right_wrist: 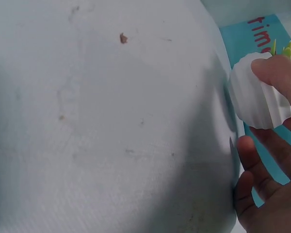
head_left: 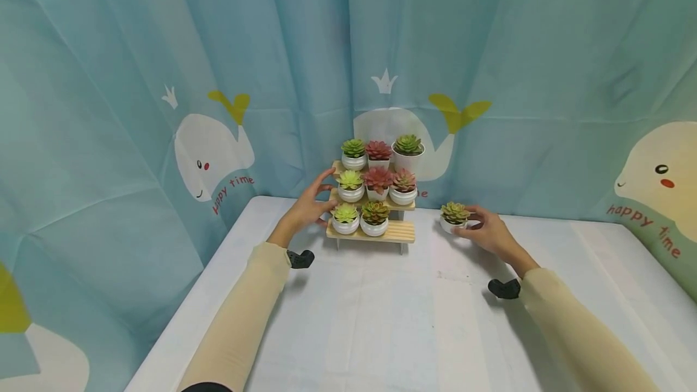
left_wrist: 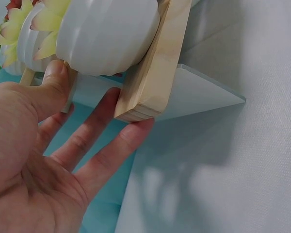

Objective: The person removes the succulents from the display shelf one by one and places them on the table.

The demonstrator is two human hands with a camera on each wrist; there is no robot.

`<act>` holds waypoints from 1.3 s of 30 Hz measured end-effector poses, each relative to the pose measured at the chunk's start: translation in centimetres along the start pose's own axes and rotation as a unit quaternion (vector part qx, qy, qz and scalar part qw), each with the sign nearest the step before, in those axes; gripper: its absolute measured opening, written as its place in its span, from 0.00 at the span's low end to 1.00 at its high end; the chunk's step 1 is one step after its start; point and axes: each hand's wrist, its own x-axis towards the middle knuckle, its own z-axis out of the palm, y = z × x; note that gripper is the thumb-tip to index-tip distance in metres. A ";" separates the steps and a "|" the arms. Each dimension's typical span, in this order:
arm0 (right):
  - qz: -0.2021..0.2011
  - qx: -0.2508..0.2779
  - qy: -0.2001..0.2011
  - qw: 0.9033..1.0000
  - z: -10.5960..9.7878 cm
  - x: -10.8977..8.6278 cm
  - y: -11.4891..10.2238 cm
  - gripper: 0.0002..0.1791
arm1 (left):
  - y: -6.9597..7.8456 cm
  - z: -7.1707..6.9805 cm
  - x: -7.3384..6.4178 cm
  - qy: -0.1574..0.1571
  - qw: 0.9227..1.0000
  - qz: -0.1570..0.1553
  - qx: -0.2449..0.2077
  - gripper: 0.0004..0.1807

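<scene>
A three-tier wooden plant stand (head_left: 400,232) bears several potted succulents, with two pots on its lowest board and three on each upper board. My left hand (head_left: 306,205) is at the stand's left end, fingers spread. In the left wrist view its fingertips (left_wrist: 138,127) touch the end of a wooden board (left_wrist: 155,92), and the thumb lies against another board's edge. To the right of the stand, my right hand (head_left: 486,231) pinches a small potted succulent (head_left: 454,215) with greenish-yellow leaves. Its white ribbed pot (right_wrist: 254,94) shows between thumb and fingers in the right wrist view.
The white cloth-covered table (head_left: 392,313) ends at a light blue curtain (head_left: 305,47) printed with whales. Right of the pots on the lowest board is a bare stretch of wood. Dark wrist devices (head_left: 504,288) sit by both sleeves.
</scene>
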 end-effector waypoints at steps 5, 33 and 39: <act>0.009 0.007 -0.014 1.000 0.0 0.2 0.1 0.46 | -0.2 0.0 0.1 -0.001 1.000 -0.004 -0.005 0.44; 0.019 0.026 -0.047 0.998 -0.1 0.4 0.5 0.48 | 0.1 -0.3 0.1 -0.007 1.000 -0.013 -0.016 0.45; 0.020 0.027 -0.049 0.998 -0.1 0.4 0.6 0.48 | -0.2 -0.2 0.1 -0.003 1.000 -0.007 -0.012 0.44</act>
